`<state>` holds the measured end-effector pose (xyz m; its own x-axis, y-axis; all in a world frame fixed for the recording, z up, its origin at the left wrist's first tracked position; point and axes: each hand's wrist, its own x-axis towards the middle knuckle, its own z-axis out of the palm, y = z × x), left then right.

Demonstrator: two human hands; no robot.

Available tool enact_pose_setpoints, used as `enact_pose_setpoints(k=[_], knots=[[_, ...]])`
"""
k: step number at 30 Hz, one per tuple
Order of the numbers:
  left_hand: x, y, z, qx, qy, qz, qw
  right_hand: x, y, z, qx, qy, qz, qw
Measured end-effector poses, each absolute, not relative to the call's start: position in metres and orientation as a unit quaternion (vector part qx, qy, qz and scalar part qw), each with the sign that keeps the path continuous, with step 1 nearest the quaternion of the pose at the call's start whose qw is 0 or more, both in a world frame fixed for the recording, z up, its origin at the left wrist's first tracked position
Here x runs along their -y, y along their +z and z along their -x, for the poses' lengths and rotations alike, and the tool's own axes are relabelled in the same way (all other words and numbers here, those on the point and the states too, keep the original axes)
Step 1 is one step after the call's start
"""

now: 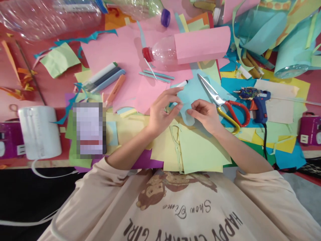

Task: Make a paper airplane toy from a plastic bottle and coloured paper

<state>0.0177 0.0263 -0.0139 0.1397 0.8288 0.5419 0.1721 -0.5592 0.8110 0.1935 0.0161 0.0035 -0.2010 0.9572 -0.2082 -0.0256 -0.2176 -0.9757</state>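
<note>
My left hand (164, 108) has its thumb and fingers pinched near the upper left edge of a small light blue paper piece (187, 117). On that piece's right side, my right hand (204, 115) pinches its edge with thumb and forefinger. Both hands hold the piece above yellow and blue sheets. Just right of my right hand lie open scissors (219, 100) with one red and one yellow handle. A white marker (182, 83) with a black tip lies beyond my left fingertips. A plastic bottle (164, 50) with a red cap, wrapped in pink paper, lies further back.
A blue glue gun (260, 107) with a black cord lies at the right. Markers (102, 78), a blurred phone (90, 129) and a white device (40, 132) are at the left. Large bottles (52, 16) lie at the back left, and a blue-wrapped bottle (296, 50) at the back right.
</note>
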Motion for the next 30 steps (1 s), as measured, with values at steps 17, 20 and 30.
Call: enact_pose_setpoints(k=[17,20,30], knots=[[-0.032,-0.031,-0.016,-0.330,0.457,-0.690,0.454,-0.018,0.004,-0.195,0.463,0.618,0.462,0.436],[-0.032,-0.030,-0.015,-0.327,0.454,-0.710,0.428,-0.019,0.003,-0.195,0.454,0.630,0.453,0.438],[-0.033,-0.020,-0.015,-0.334,0.465,-0.744,0.345,-0.018,-0.004,-0.197,0.425,0.670,0.439,0.421]])
